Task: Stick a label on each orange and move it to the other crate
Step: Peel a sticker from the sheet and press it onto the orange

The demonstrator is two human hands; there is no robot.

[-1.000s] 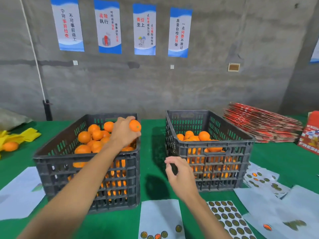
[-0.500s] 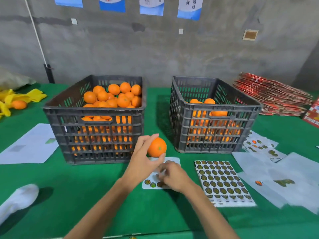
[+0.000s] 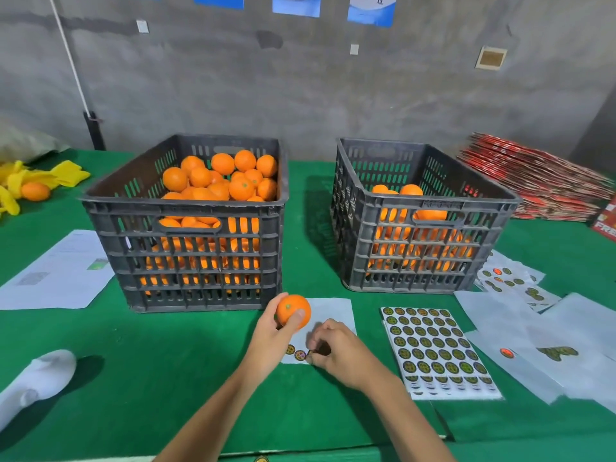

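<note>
The left hand [image 3: 273,331] grips a round orange fruit [image 3: 293,311] with its fingers closed around it, just in front of the full dark grey slatted plastic crate [image 3: 186,261], while the right hand [image 3: 336,348] has its fingers pinched on a small round label [image 3: 310,353] at the near edge of the almost empty white backing sheet [image 3: 333,311] on the green counter [image 3: 166,361]. I judge the step is peeling a label; next it must be pressed on the fruit, which then goes to the other grey crate [image 3: 420,255], right of the full one. Compared with half a second ago, the hands are nearly in the same place and the fruit sits a little lower.

Bright even light, soft shadows, wide-angle edge distortion.
</note>
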